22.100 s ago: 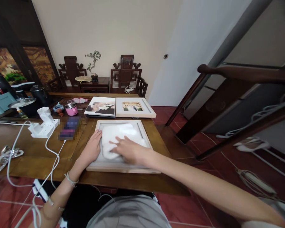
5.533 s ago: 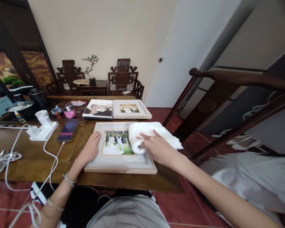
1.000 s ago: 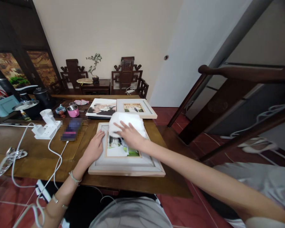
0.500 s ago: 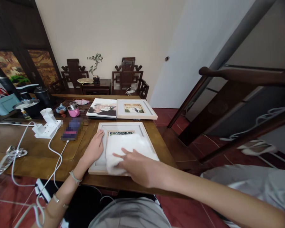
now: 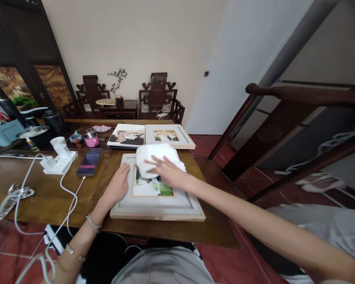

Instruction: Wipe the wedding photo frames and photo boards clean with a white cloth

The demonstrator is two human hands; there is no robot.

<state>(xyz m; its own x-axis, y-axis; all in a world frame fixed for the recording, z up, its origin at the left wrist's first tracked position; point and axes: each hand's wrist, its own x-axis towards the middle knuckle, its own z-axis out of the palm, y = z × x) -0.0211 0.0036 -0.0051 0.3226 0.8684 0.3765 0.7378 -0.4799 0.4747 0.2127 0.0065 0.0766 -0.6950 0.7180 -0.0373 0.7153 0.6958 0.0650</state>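
A pale wooden picture frame [image 5: 156,207] with a photo lies flat on the brown table [image 5: 47,197] in front of me. My left hand [image 5: 117,188] rests flat on the frame's left border, fingers stretched out. My right hand [image 5: 168,171] presses a folded white cloth [image 5: 154,156] onto the frame's far edge, fingers spread on top of the cloth. The cloth covers the upper part of the photo; the lower part shows.
Behind the frame lie a photo album [image 5: 126,136] and a second framed picture [image 5: 168,137]. To the left are a phone [image 5: 89,162] on a cable, a white power strip [image 5: 57,161], a pink cup [image 5: 91,139] and kettles. A dark wooden stair rail [image 5: 298,94] stands right.
Half a second ago my right hand held the cloth at the frame's near edge; now it has pushed the cloth to the far edge, uncovering the lower photo. My left hand stays put.
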